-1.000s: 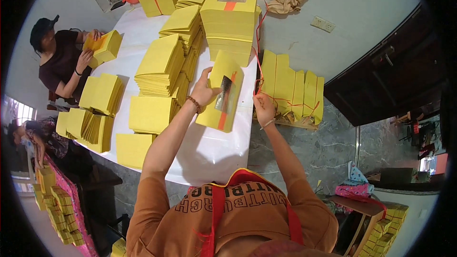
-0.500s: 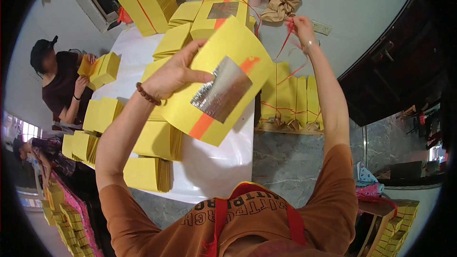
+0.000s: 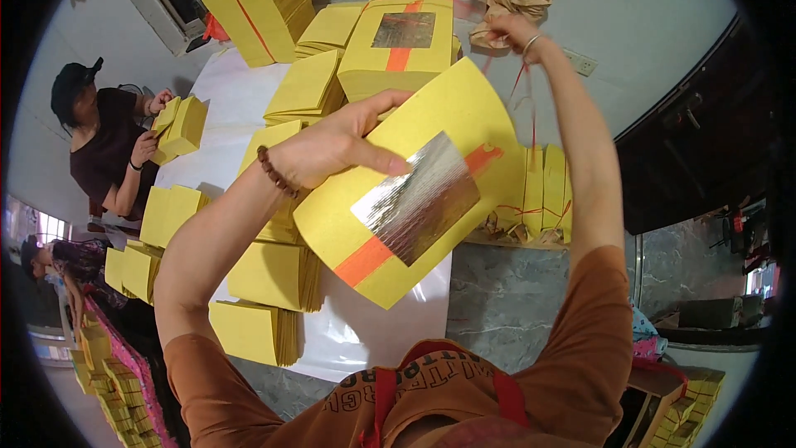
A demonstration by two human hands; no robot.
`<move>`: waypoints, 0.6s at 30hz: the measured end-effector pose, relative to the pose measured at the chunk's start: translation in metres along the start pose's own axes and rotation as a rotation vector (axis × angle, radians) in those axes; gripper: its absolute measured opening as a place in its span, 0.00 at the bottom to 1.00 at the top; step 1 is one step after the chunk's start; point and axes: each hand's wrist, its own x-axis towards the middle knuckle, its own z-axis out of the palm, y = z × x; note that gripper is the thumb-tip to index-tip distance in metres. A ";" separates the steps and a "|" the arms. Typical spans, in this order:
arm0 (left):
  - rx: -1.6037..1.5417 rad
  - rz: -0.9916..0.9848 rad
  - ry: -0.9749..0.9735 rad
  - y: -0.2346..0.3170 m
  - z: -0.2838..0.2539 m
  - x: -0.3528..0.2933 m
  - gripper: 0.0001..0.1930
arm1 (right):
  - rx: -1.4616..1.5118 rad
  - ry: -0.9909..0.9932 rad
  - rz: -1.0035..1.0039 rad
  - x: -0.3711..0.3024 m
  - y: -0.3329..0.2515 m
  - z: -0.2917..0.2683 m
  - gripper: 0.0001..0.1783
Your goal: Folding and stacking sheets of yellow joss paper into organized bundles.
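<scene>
My left hand (image 3: pixel 336 145) grips a yellow sheaf of joss paper (image 3: pixel 464 112) by its left side, thumb on top. The paper is tilted and slightly curved, with a silver foil patch (image 3: pixel 419 199) over an orange stripe; its underside is hidden. Raised at the upper right, my right hand (image 3: pixel 518 37) is closed on a red string (image 3: pixel 519 81) that hangs down from it behind the paper's right side. The fingertips of that hand are partly blurred. Beyond the held paper, a thick yellow block (image 3: pixel 394 58) bears a similar foil patch and stripe.
Stacks of folded yellow paper (image 3: pixel 274 274) line the left of the white table (image 3: pixel 373 323). Tied yellow bundles (image 3: pixel 543 191) stand low at the right. A tall yellow stack (image 3: pixel 245 12) rises at the back. At the far left, a co-worker (image 3: pixel 104 133) handles yellow paper.
My left hand has brought the joss paper to the right and nearer to me. My right hand has stayed high, turning so that its fingers point left, with the string trailing below.
</scene>
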 end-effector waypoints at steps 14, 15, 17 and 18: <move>-0.611 0.177 -0.082 0.018 -0.107 0.152 0.18 | -0.919 0.486 -0.696 -0.020 -0.142 -0.015 0.14; -0.606 0.179 -0.031 0.015 -0.118 0.155 0.18 | -0.882 0.504 -0.686 -0.021 -0.139 -0.014 0.14; -0.582 0.176 0.050 0.011 -0.136 0.159 0.17 | -0.790 0.478 -0.654 -0.025 -0.134 -0.012 0.14; -0.585 0.171 0.044 0.012 -0.141 0.158 0.17 | -0.701 0.456 -0.614 -0.028 -0.130 -0.013 0.15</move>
